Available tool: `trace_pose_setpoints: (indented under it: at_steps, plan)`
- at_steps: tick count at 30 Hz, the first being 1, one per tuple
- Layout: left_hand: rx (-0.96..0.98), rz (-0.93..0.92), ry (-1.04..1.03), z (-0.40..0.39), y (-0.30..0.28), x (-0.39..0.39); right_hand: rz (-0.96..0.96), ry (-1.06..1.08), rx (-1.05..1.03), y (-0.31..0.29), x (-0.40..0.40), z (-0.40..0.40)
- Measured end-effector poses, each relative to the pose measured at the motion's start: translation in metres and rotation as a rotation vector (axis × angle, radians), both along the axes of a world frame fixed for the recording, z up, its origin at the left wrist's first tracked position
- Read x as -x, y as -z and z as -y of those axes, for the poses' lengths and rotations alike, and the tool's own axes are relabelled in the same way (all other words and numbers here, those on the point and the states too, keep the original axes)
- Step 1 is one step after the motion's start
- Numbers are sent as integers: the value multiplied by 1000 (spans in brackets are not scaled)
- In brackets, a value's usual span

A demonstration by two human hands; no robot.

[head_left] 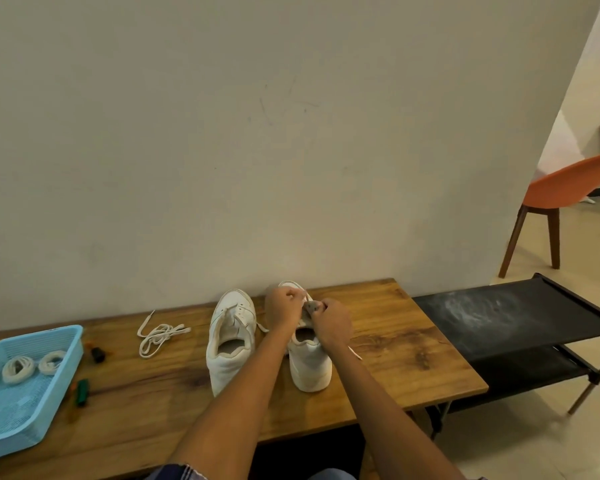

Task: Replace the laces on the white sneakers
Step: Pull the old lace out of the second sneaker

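Note:
Two white sneakers stand side by side on the wooden table, heels toward me. The left sneaker (230, 341) has no lace in its eyelets. Over the right sneaker (309, 365) both hands work at the tongue. My left hand (283, 308) pinches a white lace (306, 296) above the eyelets. My right hand (330, 323) grips the tongue and lace just beside it. A lace end (354, 353) trails out on the right of that shoe. A loose white lace (160, 333) lies in a tangle left of the sneakers.
A light blue basket (32, 407) at the table's left edge holds two coiled white laces (17, 368). A small black item (98, 354) and a green-handled tool (81, 392) lie beside it. A black fabric shoe rack (520, 323) stands right of the table, an orange chair (565, 188) behind.

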State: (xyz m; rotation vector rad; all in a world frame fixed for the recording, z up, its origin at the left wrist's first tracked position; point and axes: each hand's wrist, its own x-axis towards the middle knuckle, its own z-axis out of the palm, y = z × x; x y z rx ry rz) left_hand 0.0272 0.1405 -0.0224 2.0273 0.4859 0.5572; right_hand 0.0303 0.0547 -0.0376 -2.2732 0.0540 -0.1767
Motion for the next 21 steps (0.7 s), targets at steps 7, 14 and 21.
trace_pose_setpoints:
  at_steps: [7, 14, 21]
  plan:
    - [750, 221, -127, -20, -46, -10, -7, 10, 17, 1, -1, -1]
    - [-333, -348, 245, -19, -13, 2, -6, -12, -20, 0, 2, 1]
    - [-312, -272, 210, -5, -8, -1, -17, 0, -35, 0, 1, 1]
